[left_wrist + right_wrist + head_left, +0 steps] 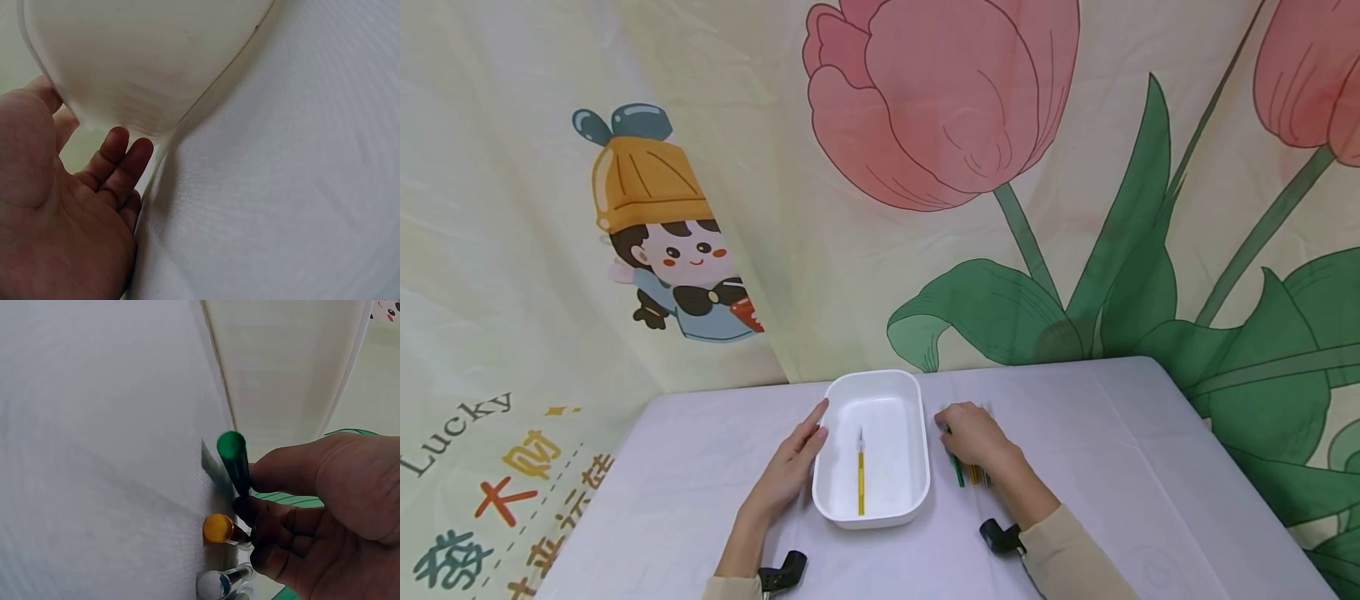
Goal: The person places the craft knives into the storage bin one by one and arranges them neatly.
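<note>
A white tray [872, 518] stands mid-table, holding a slim yellow-handled tool [861, 483] with a pale pointed tip. At the tray's left side is my left hand [786, 471]; its thumb and index finger lie at the rim, and other fingertips [137, 159] are bent close to the outer wall. To the right of the tray, my right hand [973, 433] pinches a slim green-handled tool [232, 450] between thumb and fingers. Its far end is hidden by the hand. Beneath that hand lie a yellow-ended tool [217, 529] and clear-ended ones [213, 585].
A white cloth covers the table [1097, 467]. Behind it hangs a curtain [820, 275] printed with tulips and a cartoon figure. Black wrist cameras sit at the left wrist [784, 572] and the right wrist [998, 536].
</note>
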`<action>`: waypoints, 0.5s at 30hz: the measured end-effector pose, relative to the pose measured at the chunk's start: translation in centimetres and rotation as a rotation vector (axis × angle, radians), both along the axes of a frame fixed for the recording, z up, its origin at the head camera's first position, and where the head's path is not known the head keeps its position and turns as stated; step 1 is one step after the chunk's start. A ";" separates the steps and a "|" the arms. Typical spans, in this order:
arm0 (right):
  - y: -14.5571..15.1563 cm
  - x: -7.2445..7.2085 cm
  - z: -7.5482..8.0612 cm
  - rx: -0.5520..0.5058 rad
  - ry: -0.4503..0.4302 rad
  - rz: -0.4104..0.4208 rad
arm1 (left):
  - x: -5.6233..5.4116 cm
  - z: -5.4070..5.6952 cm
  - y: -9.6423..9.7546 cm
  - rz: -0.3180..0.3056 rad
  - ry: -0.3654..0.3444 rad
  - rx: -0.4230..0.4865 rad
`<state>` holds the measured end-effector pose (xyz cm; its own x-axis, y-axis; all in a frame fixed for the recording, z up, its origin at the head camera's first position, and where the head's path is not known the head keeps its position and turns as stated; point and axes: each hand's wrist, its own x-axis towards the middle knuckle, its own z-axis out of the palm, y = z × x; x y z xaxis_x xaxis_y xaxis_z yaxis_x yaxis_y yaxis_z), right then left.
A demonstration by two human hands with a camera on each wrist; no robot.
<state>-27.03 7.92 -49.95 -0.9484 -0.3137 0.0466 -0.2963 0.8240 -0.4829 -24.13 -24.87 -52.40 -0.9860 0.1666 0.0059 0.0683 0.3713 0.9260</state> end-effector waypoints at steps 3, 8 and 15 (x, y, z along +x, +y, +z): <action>-0.1 0.0 -0.1 -0.024 -0.005 -0.006 | 0.0 0.1 0.0 0.007 -0.002 -0.001; -0.2 0.0 -0.1 -0.072 -0.011 -0.023 | 0.0 0.1 0.0 0.006 -0.004 0.002; 0.1 0.1 0.1 -0.128 -0.008 -0.032 | -0.1 -0.1 0.1 0.004 -0.015 0.016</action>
